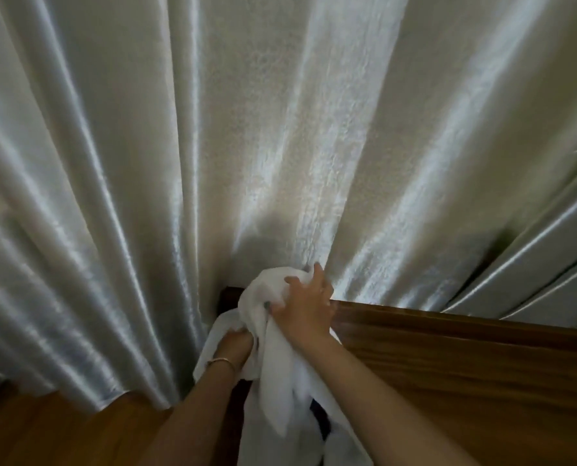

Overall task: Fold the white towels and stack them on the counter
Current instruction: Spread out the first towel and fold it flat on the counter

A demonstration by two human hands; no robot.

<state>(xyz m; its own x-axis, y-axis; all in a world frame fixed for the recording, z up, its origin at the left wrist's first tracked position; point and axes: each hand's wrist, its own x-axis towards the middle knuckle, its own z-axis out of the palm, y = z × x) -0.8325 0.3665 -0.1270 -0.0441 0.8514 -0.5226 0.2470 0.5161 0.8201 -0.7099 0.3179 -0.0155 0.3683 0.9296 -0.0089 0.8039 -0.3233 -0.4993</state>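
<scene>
- Crumpled white cloth towel (273,348): bunched at lower centre of the frame, held up between both hands, loose folds trailing down toward the bottom edge; upper bulge just in front of the curtain.
- Right hand (305,309): lower centre, laid over the top of the towel bundle, fingers (294,280) spread and curled onto the cloth, gripping it; forearm running to the lower right corner.
- Left hand (235,346): just below and left of the right hand, partly buried in the towel, clamped on a fold; exact lie of the fingers hidden by cloth.
- Thin gold-coloured bangle (221,362): around the left wrist.
- Brown polished wooden desk (448,364): lower right of the frame, back edge against the curtain, towel hanging at its left end.
- Pale silvery satin curtain (280,129): pleated, filling the upper and middle frame.
- Brown wooden floor (61,428): lower left corner, beneath the curtain hem.
</scene>
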